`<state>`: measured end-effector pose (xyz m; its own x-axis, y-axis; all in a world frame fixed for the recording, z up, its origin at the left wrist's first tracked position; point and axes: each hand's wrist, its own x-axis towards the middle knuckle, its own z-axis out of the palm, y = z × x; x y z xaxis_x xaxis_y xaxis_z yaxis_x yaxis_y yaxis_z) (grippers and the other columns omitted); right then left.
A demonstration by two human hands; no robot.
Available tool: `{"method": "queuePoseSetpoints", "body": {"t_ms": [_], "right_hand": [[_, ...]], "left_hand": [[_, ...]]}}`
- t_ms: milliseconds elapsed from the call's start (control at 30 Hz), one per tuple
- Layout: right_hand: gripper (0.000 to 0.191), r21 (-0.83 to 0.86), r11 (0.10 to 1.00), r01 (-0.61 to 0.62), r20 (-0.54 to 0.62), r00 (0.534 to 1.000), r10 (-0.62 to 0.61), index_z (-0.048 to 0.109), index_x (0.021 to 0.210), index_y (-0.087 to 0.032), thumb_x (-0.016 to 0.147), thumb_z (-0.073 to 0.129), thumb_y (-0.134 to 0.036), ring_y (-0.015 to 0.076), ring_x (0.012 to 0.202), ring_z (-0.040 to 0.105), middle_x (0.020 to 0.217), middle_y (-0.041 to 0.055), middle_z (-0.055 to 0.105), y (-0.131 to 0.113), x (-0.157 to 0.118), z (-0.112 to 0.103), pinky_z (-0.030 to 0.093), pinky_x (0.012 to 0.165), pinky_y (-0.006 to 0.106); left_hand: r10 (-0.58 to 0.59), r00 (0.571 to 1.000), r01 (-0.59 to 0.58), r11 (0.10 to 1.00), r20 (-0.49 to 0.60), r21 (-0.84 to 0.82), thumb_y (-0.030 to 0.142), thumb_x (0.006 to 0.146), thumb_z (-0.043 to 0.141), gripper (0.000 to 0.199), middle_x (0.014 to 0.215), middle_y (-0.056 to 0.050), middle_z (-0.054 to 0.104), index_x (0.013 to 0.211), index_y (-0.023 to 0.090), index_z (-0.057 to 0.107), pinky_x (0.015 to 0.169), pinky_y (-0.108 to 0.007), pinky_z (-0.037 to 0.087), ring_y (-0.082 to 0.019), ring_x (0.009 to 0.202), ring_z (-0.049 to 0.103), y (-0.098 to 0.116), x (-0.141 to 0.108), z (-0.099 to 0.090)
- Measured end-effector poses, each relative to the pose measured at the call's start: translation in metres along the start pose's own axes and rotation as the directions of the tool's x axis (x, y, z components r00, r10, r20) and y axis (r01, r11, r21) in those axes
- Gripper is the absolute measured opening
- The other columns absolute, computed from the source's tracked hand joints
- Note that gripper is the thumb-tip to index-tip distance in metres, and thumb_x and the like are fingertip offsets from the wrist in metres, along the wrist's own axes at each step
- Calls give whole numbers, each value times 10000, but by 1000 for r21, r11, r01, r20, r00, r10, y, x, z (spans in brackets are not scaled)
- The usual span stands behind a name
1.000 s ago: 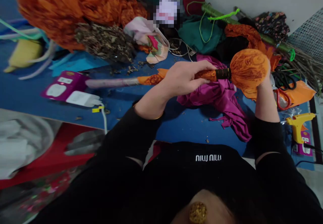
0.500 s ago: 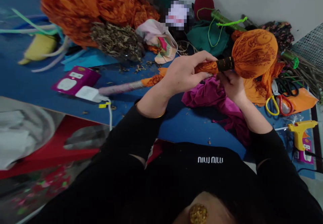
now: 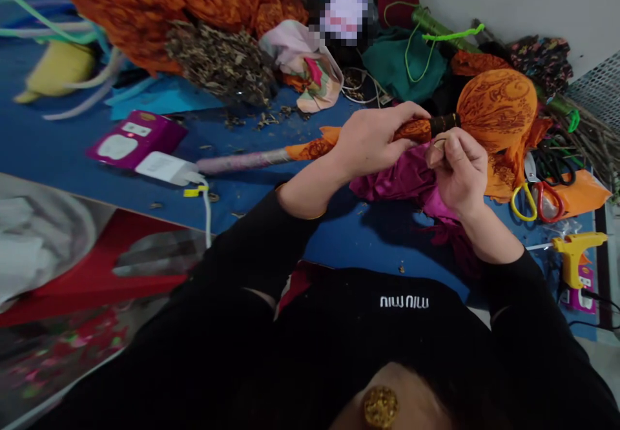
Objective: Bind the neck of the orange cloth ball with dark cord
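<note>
My left hand (image 3: 371, 143) is wrapped round the neck of a stick covered in orange patterned cloth (image 3: 307, 150). At the stick's right end is a round orange cloth bundle (image 3: 498, 108), with a dark band (image 3: 444, 123) round the neck below it. My right hand (image 3: 458, 165) is closed in a pinch just under the band, on a thin dark strand that runs up toward it. Beneath both hands lies crumpled magenta cloth (image 3: 397, 175) on the blue table (image 3: 368, 243).
Scissors (image 3: 526, 201), an orange packet (image 3: 586, 195) and a yellow glue gun (image 3: 576, 255) lie at the right. A purple power box (image 3: 138, 139) with a white plug is at the left. Orange cloth (image 3: 121, 10), dried plant matter (image 3: 220, 62) and green cloth (image 3: 407, 59) line the back.
My right hand has come out from beneath the neck and turned, now pinched nearer to me. The bundle and my left hand have shifted slightly right in view.
</note>
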<state>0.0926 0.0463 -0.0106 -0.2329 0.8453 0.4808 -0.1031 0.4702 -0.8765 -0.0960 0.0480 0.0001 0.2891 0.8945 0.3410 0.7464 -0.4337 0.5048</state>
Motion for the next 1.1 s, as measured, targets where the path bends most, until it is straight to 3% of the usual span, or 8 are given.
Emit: {"method": "queuePoseSetpoints", "body": {"t_ms": [100, 200, 467, 567, 667, 767, 933, 1100], "right_hand": [[552, 59, 990, -132, -96, 986, 137, 558, 704, -243, 971, 705, -703, 84, 499, 324, 629, -46, 465, -7, -5, 6, 297, 431, 233], [514, 125, 983, -135, -144, 978, 153, 568, 712, -242, 959, 739, -660, 80, 511, 325, 646, -47, 472, -10, -9, 8, 273, 432, 230], [474, 115, 987, -113, -184, 974, 133, 594, 731, -240, 1012, 707, -605, 82, 521, 330, 656, -51, 451, -10, -20, 16, 307, 456, 240], [460, 20, 998, -60, -140, 988, 62, 631, 744, -246, 1050, 671, -587, 93, 541, 399, 671, -44, 478, -17, -18, 13, 409, 517, 253], [474, -168, 983, 73, -29, 996, -79, 673, 764, -263, 1067, 620, -624, 163, 755, 637, 787, 0, 621, -30, -7, -1, 606, 776, 359], [380, -309, 930, 197, 39, 980, -195, 733, 805, -292, 1081, 631, -531, 231, 1052, 709, 981, 31, 742, -41, 7, -19, 592, 1037, 466], [360, -344, 906, 247, 93, 969, -228, 736, 796, -302, 1083, 613, -482, 217, 902, 682, 842, 22, 669, -35, 20, -33, 615, 870, 409], [347, -375, 903, 208, 102, 978, -182, 750, 826, -324, 1080, 603, -510, 224, 983, 697, 933, 35, 717, -20, 24, -32, 624, 970, 405]], "left_hand": [[-87, 996, 87, 996, 19, 37, 344, 971, 593, 488, 1286, -54, 813, 1444, 232, 640, 955, -382, 572, -304, 1160, 780, 13, 0, 1], [-163, 985, 160, 985, 52, 69, 350, 990, 580, 450, 1224, -61, 828, 1417, 228, 651, 938, -388, 562, -317, 1143, 785, 24, -1, 0], [-114, 993, 115, 991, -23, 64, 360, 975, 618, 360, 1098, -28, 840, 1317, 273, 690, 864, -356, 563, -295, 1061, 792, 15, 0, 12], [-124, 992, 123, 987, 4, 106, 358, 979, 620, 351, 1098, -40, 838, 1309, 264, 694, 850, -353, 566, -295, 1051, 796, 13, 2, 16], [-146, 988, 137, 981, 53, 139, 383, 994, 634, 354, 1089, -49, 833, 1320, 258, 692, 852, -354, 565, -298, 1045, 798, 13, 3, 18], [-134, 988, 119, 980, 81, 160, 383, 978, 662, 375, 1095, -29, 832, 1337, 277, 690, 864, -351, 565, -291, 1038, 794, 13, 3, 19], [-123, 980, 91, 976, 155, 199, 349, 970, 642, 414, 1152, -51, 833, 1374, 269, 692, 903, -396, 579, -325, 1072, 791, 14, 3, 21], [-95, 979, 43, 961, 178, 272, 327, 1004, 568, 378, 1202, -73, 836, 1353, 259, 695, 839, -391, 573, -310, 1026, 796, 17, 0, 24]]}}
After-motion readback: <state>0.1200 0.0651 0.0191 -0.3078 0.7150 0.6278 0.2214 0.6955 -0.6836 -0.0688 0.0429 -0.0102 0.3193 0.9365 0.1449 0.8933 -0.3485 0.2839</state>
